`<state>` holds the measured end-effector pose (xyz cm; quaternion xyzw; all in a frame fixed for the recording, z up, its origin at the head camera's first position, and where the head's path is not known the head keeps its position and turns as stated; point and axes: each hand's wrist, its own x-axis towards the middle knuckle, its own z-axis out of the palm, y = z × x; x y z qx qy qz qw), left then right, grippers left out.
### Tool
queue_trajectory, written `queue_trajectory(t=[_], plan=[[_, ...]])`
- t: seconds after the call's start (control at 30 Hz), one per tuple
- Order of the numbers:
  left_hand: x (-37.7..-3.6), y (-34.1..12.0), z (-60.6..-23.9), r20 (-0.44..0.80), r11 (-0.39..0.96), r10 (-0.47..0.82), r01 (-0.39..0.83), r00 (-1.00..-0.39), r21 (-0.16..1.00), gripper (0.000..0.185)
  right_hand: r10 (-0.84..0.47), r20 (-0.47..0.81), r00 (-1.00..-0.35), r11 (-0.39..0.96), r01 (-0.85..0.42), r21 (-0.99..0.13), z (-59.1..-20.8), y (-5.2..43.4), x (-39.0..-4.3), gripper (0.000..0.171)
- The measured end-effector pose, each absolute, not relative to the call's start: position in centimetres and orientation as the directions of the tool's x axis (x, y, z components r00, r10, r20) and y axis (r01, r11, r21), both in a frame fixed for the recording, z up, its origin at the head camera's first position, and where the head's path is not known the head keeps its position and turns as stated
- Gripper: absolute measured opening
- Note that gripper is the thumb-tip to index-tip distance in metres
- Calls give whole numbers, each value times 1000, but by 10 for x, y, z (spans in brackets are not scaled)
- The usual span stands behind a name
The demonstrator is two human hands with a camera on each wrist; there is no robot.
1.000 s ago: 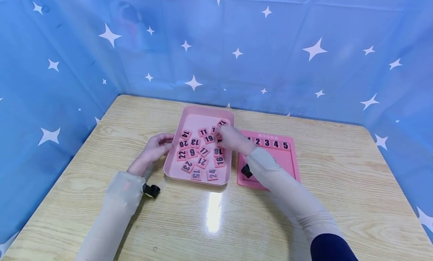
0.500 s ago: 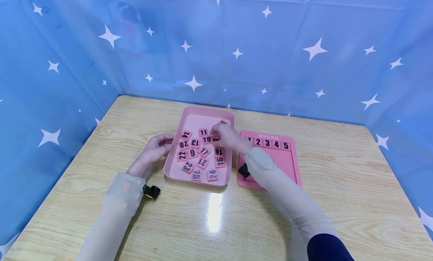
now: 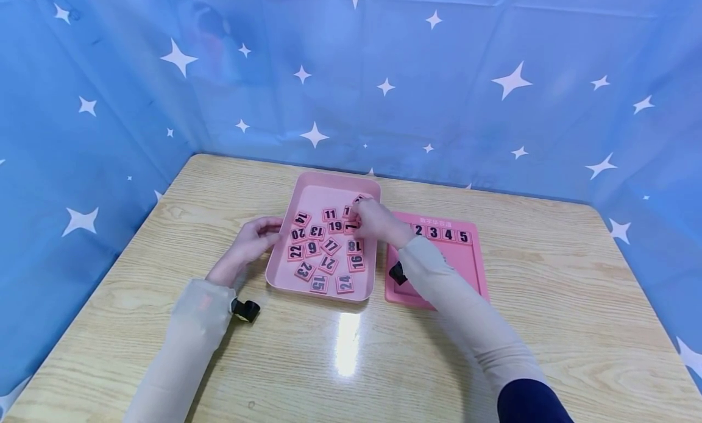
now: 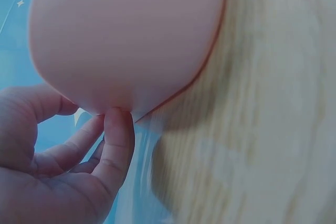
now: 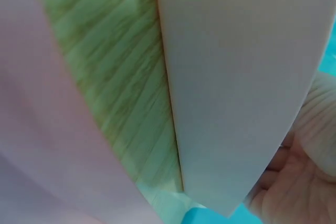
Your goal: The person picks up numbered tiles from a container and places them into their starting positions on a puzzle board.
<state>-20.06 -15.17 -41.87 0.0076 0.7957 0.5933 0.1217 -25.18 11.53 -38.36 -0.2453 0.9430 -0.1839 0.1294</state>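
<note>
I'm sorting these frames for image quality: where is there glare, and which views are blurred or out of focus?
Head view: sharp overall, with a white glare patch on the table just in front of the pink tray; straight edges bow slightly. Left wrist view: tray underside soft and close, the left hand clearer. Right wrist view: heavily blurred, only pink surfaces, wood grain and a bit of the right hand.

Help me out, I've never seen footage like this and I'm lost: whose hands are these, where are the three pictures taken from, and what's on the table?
A person works with bare hands; no machine. The wide picture comes from a head camera; the two blurry close-ups come from cameras on each wrist. On the wooden table sits a pink tray of loose number tiles, beside a pink board showing tiles 2 to 5. The left hand holds the tray's edge. The right hand reaches among the tiles; whether it holds one is hidden.
</note>
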Motion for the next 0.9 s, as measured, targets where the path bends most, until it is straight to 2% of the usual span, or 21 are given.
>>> queue_trajectory(t=[0.27,0.7,0.9], plan=[[-201,-150,-419,-179,296,157,-127,-971,947,40,-514,-146,-845,818,-432,-380,-387,116,-252,21],[-200,-150,-420,-172,300,158,-119,-972,947,40,-427,-23,-904,738,-334,-586,-364,142,-231,43],[-200,-151,-419,-173,301,154,-121,-973,946,40,-408,11,-913,739,-338,-582,-357,182,-214,34]])
